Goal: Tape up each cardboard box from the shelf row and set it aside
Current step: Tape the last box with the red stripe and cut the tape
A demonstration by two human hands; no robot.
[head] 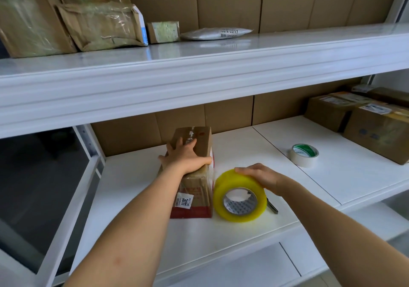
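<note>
Right in front of me stands white metal shelving (155, 83), two tiers showing. The upper shelf (199, 50) is glossy, with bright light gleaming off it. Brown cardboard sheets (287, 3) line the back behind both tiers. The lower shelf (254, 147) is white boards meeting at a seam (294, 163). At the left there's a perforated upright (87, 136), and past it a dim, shadowed space (33, 176).

Head-worn wide camera looks forward and down, close over the white shelf (243, 151).
</note>
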